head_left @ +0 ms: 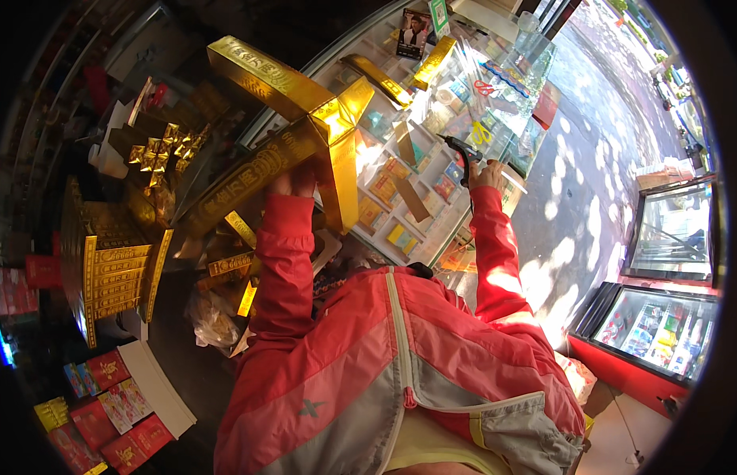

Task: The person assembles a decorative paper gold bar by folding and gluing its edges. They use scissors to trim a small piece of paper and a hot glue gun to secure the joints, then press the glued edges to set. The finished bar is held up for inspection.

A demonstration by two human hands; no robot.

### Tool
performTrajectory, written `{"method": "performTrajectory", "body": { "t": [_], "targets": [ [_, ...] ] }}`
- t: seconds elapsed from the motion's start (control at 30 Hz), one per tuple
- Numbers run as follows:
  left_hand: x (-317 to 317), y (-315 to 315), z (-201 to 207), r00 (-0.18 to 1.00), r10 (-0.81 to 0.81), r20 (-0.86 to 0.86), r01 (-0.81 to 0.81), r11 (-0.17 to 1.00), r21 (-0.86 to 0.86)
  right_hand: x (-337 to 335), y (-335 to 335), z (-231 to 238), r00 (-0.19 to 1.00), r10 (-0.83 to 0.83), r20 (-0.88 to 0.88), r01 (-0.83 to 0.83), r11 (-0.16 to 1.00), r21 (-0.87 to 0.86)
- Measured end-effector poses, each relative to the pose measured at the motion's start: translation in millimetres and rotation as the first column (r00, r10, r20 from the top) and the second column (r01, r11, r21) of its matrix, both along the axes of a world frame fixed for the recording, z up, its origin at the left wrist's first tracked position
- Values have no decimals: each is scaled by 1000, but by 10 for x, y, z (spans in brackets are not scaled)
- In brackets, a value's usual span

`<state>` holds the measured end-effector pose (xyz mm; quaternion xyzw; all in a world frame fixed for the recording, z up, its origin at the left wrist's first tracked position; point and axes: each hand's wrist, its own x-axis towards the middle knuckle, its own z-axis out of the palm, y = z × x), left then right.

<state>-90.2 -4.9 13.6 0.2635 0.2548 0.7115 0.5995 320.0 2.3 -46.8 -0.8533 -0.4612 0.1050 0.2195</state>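
Observation:
My left hand (293,182) is closed on a large folded gold cardboard piece (285,150) with embossed lettering and several arms; the arms partly hide my fingers. In my right hand (485,176) is a black glue gun (462,150), its nozzle pointing left over the glass counter (428,186). A whitish stick (514,179) sticks out behind that hand. Beside the glue gun lie yellow-handled scissors (481,133), with red-handled scissors (484,88) farther back. Two brown cardboard strips (412,199) rest on the glass between my hands.
Two gold strips (376,80) lie at the counter's far side, near a small picture card (413,34). A stack of gold cardboard (119,261) stands at left, with red packets (137,443) below. Glass-topped freezers (653,328) stand at right, beside the sunlit pavement (578,198).

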Motion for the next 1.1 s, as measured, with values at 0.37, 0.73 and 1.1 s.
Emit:
{"method": "performTrajectory", "body": {
  "t": [0.37,0.73,1.1],
  "targets": [
    [-104,58,-165,815,-375,442,344,926,152,-347,-301,197,947,138,289,-230,922,312],
    [-88,82,-295,645,-340,685,299,937,183,-1065,-666,58,886,459,-61,-458,848,-268],
    [125,-76,-119,673,-360,647,297,932,210,-1080,-628,765,735,612,-290,-464,767,442]
  ]
}}
